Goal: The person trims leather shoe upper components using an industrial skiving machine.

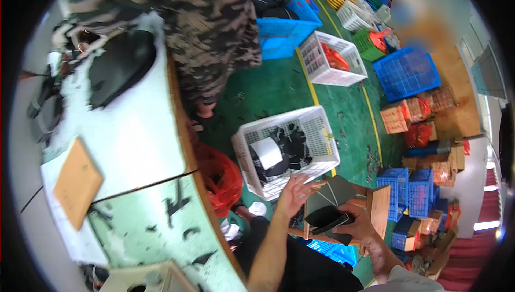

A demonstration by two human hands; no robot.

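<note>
My right hand [358, 224] is closed around a dark, curved sheet-like piece [328, 218], probably fabric or foam. An olive-grey rounded panel [333, 192] with a pale line across it stands up from the same bundle; whether the two are joined I cannot tell. Just left of it, my left hand [294, 194] has its fingers stretched out and apart, close to the panel's edge, holding nothing that I can see. Beyond my hands a white plastic basket [248, 171] on the floor holds several black pieces [292, 144] and a white sheet [266, 152].
A worktable [145, 147] runs along my left, with black scraps, a tan board [78, 182] and a dark panel [122, 66]. A person in camouflage clothing [214, 18] stands at its far side. A red bag [220, 176] hangs by the table edge. Crates [407, 74] and boxes line the right.
</note>
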